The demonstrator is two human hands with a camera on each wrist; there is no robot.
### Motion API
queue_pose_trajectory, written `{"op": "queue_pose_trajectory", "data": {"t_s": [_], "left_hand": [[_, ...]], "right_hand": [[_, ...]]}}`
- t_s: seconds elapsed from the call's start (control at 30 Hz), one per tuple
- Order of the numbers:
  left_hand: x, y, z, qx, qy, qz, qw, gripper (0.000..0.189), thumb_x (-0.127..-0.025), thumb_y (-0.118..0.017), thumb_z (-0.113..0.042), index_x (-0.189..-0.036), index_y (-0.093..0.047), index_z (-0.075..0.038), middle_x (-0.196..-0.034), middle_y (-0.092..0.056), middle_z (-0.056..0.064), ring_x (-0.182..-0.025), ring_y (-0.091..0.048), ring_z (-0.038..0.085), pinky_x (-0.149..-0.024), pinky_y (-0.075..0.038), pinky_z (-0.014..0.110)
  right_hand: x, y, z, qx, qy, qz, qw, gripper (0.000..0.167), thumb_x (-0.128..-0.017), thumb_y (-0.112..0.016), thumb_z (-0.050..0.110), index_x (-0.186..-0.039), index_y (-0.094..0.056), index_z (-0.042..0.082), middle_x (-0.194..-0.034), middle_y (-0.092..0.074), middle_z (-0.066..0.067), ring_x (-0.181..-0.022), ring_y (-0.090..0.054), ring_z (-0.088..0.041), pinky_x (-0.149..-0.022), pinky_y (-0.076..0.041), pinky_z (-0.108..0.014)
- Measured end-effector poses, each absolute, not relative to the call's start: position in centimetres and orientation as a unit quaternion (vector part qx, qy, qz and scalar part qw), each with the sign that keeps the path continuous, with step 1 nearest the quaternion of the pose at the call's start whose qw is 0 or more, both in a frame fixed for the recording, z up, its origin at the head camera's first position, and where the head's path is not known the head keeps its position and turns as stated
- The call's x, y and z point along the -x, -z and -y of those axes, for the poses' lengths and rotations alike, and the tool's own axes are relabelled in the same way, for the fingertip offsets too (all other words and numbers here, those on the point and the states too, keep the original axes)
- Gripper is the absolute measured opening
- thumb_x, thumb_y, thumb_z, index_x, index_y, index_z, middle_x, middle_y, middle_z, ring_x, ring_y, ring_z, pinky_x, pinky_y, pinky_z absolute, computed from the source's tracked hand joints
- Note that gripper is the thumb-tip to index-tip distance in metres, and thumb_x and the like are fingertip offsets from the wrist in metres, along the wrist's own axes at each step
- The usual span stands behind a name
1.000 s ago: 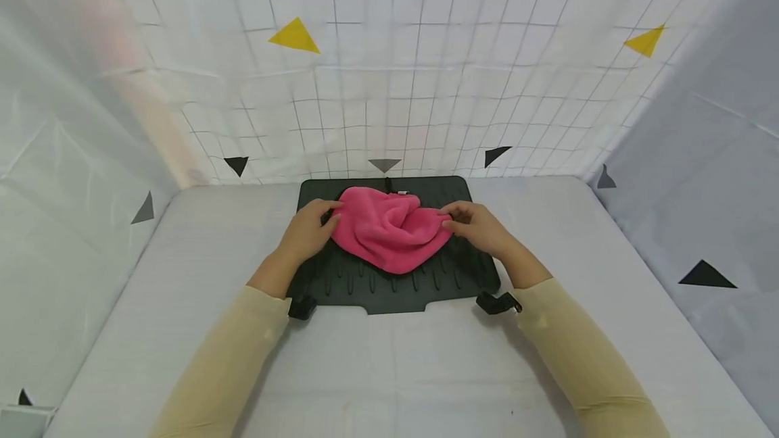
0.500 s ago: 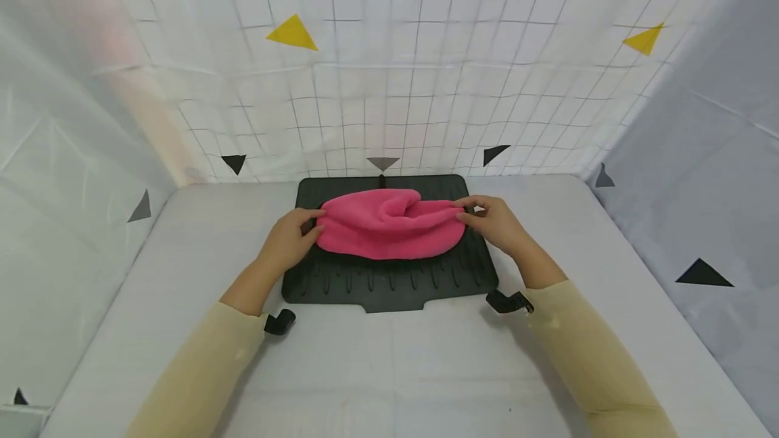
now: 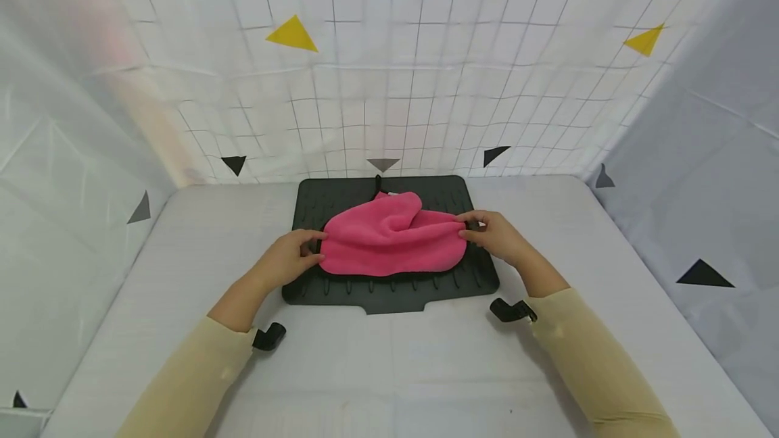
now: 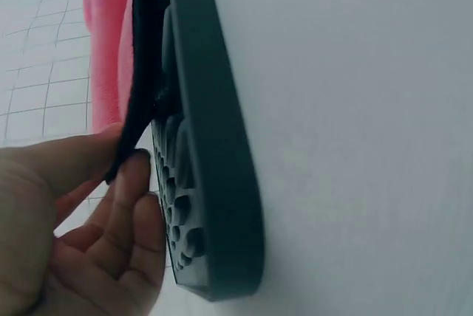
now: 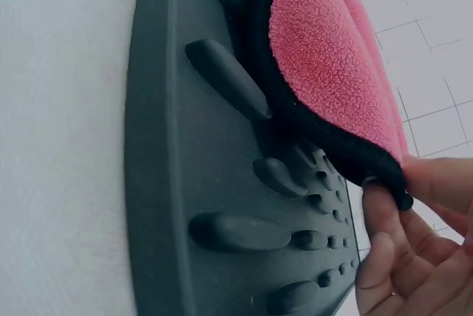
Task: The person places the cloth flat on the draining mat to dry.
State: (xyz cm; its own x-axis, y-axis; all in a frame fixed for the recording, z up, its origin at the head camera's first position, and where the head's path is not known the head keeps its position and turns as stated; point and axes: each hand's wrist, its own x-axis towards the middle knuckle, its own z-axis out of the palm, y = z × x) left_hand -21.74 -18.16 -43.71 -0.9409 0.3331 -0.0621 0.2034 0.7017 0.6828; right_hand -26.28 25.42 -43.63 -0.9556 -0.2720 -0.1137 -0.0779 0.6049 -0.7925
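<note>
Pinching the pink cloth (image 3: 386,249) at opposite ends, left grip (image 3: 285,257) and right grip (image 3: 498,236) are closed to its thickness.

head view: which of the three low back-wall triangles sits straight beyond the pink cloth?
The grey triangle, in the middle, directly beyond the pink cloth. The left triangle and right triangle are black and off to either side.

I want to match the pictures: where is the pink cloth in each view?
Head: centre, the pink cloth between left hand and right hand.
Left wrist: upper left, with its black border.
Right wrist: upper right, same border.
Shared landmark: the dark ridged board, visible in all three.
</note>
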Motion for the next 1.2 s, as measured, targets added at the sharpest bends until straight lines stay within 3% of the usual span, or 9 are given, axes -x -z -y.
{"op": "queue_pose_trajectory", "data": {"t_s": [0.1,0.23,0.43,0.57,0.8,1.03,1.2], "left_hand": [[21.9,43.9,18.2,-0.147,-0.361,-0.914,0.114,0.047,-0.096,-0.070,-0.017,-0.140,-0.056,-0.008,-0.120,-0.063,0.010,-0.098,-0.065,0.022,-0.079,-0.056,0.035],[22.2,44.0,18.4,-0.153,-0.375,-0.905,0.129,0.044,-0.098,-0.066,-0.017,-0.141,-0.056,-0.009,-0.127,-0.063,0.012,-0.109,-0.064,0.026,-0.087,-0.055,0.040],[22.4,43.8,18.3,-0.165,-0.376,-0.902,0.131,0.039,-0.097,-0.068,-0.015,-0.135,-0.061,-0.013,-0.108,-0.065,0.007,-0.093,-0.062,0.021,-0.076,-0.053,0.036],[22.4,43.8,18.3,-0.167,-0.374,-0.903,0.134,0.041,-0.095,-0.070,-0.015,-0.134,-0.062,-0.012,-0.100,-0.062,0.006,-0.084,-0.058,0.019,-0.068,-0.050,0.033],[21.7,43.5,18.3,-0.156,-0.380,-0.903,0.126,0.046,-0.094,-0.071,-0.016,-0.138,-0.058,-0.010,-0.124,-0.059,0.011,-0.091,-0.059,0.020,-0.073,-0.051,0.033],[21.4,43.5,18.7,-0.151,-0.378,-0.910,0.084,0.050,-0.094,-0.071,-0.015,-0.140,-0.056,-0.007,-0.131,-0.055,0.012,-0.092,-0.060,0.021,-0.073,-0.053,0.032],[20.4,43.5,18.4,-0.145,-0.381,-0.908,0.099,0.052,-0.093,-0.073,-0.013,-0.141,-0.055,-0.005,-0.130,-0.055,0.012,-0.087,-0.060,0.018,-0.072,-0.053,0.032]], "right_hand": [[26.1,43.8,-25.6,0.114,0.434,-0.885,0.124,0.043,-0.097,-0.069,0.019,-0.137,-0.060,0.010,-0.131,-0.058,-0.015,-0.099,-0.062,-0.027,-0.078,-0.054,-0.032],[25.7,43.9,-25.8,0.113,0.456,-0.872,0.136,0.043,-0.096,-0.070,0.019,-0.135,-0.055,0.009,-0.118,-0.059,-0.017,-0.092,-0.064,-0.026,-0.078,-0.056,-0.032],[25.3,44.2,-26.0,0.108,0.500,-0.840,0.184,0.037,-0.095,-0.070,0.013,-0.114,-0.040,0.003,-0.100,-0.058,-0.016,-0.088,-0.065,-0.025,-0.076,-0.057,-0.032],[25.0,44.3,-25.7,0.141,0.488,-0.841,0.187,0.029,-0.094,-0.071,0.013,-0.109,-0.050,0.000,-0.097,-0.060,-0.014,-0.086,-0.062,-0.026,-0.077,-0.055,-0.033],[24.9,44.0,-25.5,0.158,0.459,-0.863,0.142,0.023,-0.092,-0.073,0.011,-0.112,-0.064,0.004,-0.088,-0.059,-0.011,-0.081,-0.056,-0.024,-0.071,-0.053,-0.031],[25.3,43.4,-25.2,0.159,0.440,-0.876,0.120,0.024,-0.093,-0.072,0.012,-0.116,-0.067,0.008,-0.089,-0.057,-0.010,-0.081,-0.052,-0.025,-0.070,-0.052,-0.036],[25.6,43.4,-25.4,0.162,0.434,-0.877,0.123,0.025,-0.093,-0.073,0.015,-0.117,-0.068,0.010,-0.092,-0.057,-0.011,-0.086,-0.051,-0.026,-0.070,-0.050,-0.033]]}}
